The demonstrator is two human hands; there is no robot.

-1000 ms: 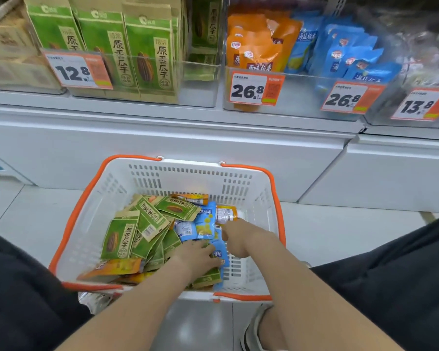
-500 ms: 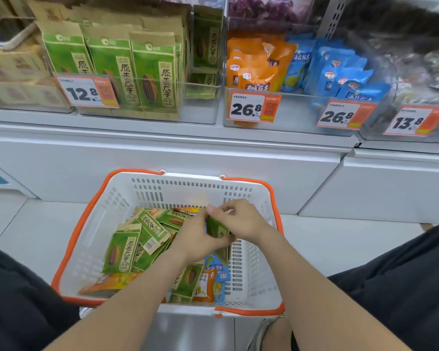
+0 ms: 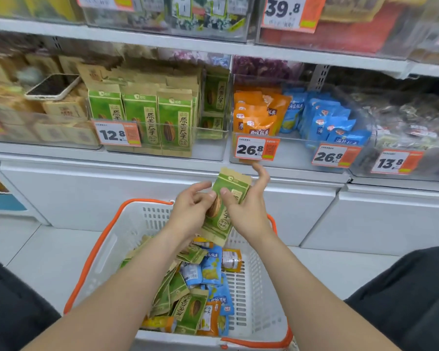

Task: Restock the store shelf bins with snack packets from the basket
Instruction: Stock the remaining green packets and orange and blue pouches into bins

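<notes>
The big white shelf (image 3: 112,158) runs across the top half of the frame. Below it, in the lower middle, sits the white basket (image 3: 91,254) with an orange rim. Green, blue and orange packets are piled inside. At the middle left of the frame is the clear bin (image 3: 208,148) of tall green packs, behind the 12.8 price tag (image 3: 117,134).

The green packet (image 3: 226,209) I am moving is in the middle of the frame, up above the basket and under the shelf edge. It stands almost upright, tipped a little to the right. My left hand (image 3: 188,214) pinches its left side. My right hand (image 3: 249,214) grips its right side, with the thumb in front and long fingers behind.

I think the packet is light, thin and crinkly. It will bend if I squeeze hard, and it may slip. Holding both sides near the middle seems best.

The bin has a clear front wall, so the packet must go up and over it. The bin's front right part looks open. The next shelf sits close above, so I should not lift too high.
</notes>
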